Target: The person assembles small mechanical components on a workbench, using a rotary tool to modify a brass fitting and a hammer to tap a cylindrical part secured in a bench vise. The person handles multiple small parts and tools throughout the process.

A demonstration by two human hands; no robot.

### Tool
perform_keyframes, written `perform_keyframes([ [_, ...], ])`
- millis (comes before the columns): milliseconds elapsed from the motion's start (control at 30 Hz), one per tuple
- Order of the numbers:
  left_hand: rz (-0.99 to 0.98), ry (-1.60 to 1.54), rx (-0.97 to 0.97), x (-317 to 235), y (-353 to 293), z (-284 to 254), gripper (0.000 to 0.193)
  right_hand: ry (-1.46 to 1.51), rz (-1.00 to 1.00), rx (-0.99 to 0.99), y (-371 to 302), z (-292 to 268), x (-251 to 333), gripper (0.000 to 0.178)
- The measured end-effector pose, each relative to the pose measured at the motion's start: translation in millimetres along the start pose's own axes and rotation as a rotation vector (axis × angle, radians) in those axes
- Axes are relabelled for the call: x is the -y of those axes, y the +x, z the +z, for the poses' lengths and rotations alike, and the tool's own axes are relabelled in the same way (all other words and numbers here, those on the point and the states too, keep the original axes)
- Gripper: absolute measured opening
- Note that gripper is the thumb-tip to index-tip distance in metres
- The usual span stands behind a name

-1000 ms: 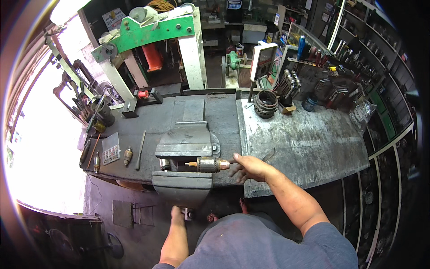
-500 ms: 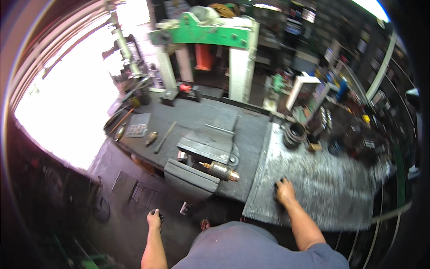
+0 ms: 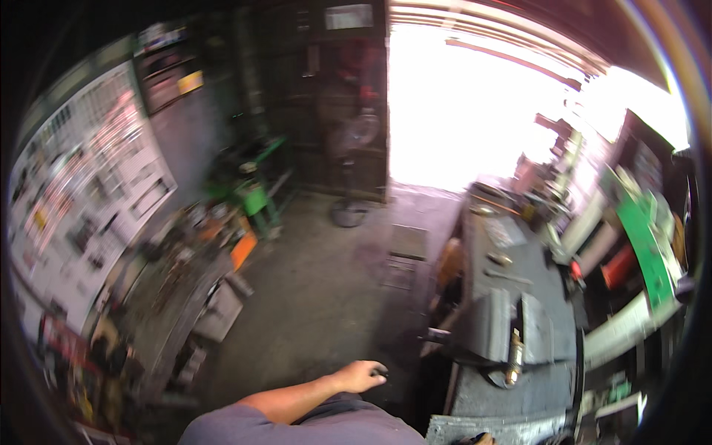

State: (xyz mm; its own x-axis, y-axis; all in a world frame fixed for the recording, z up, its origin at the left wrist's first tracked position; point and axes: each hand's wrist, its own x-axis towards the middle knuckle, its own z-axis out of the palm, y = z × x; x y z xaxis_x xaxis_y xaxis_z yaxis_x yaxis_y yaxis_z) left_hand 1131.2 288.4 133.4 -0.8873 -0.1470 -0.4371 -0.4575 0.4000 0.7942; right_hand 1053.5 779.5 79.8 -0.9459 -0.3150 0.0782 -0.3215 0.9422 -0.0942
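Note:
My left hand point(image 3: 361, 376) hangs in front of my body above the floor, its fingers curled in. A dark patch shows at the fingertips; whether it is a small thing or grime cannot be made out. Only a bit of my right hand point(image 3: 483, 439) shows at the lower edge, by the worn metal bench top point(image 3: 512, 428); its fingers are mostly cut off. Ahead of it on the right stands a big grey bench vise point(image 3: 486, 324). A cylindrical metal part with a brass-coloured end point(image 3: 515, 354) lies at its jaws.
A dark workbench point(image 3: 549, 297) holds a bar point(image 3: 508, 276), a small brass-coloured part point(image 3: 499, 259) and a clear case point(image 3: 504, 231). Left are a cluttered bench point(image 3: 185, 297) and a tool board point(image 3: 89, 185). A stand fan point(image 3: 350, 211) stands by the dark door; a green press frame point(image 3: 645, 245) is at right.
The view has swung left, so the benches now sit at the right and the tool board has come in. My right hand has slipped mostly out of view; my left hand crosses my front.

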Motion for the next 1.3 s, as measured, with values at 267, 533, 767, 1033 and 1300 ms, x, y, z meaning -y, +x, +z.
perform_keyframes([
  [267, 0.409, -0.013, 0.208, -47.6, -59.2, 12.6, 0.061, 0.673, -0.267, 0.222, 49.9, -115.2, 223.8, 0.017],
  [533, 0.415, -0.054, -0.080, 25.9, -131.4, -57.5, 0.030, 0.652, -0.429, 0.335, 34.3, -116.6, 347.1, 0.022],
  [767, 0.190, -0.105, -0.380, 143.5, -229.9, -83.5, 0.033, 0.514, -0.815, 0.659, 3.7, -70.6, 455.8, 0.027],
  [1033, -0.177, -0.447, -0.513, 209.2, -323.3, -69.8, 0.037, 0.489, -1.087, 0.874, -43.3, -64.7, 570.6, 0.027],
  [1300, -0.190, -0.345, -0.684, 232.7, -390.1, -80.0, 0.039, 0.348, -1.161, 0.845, -58.3, -61.8, 610.6, 0.022],
])
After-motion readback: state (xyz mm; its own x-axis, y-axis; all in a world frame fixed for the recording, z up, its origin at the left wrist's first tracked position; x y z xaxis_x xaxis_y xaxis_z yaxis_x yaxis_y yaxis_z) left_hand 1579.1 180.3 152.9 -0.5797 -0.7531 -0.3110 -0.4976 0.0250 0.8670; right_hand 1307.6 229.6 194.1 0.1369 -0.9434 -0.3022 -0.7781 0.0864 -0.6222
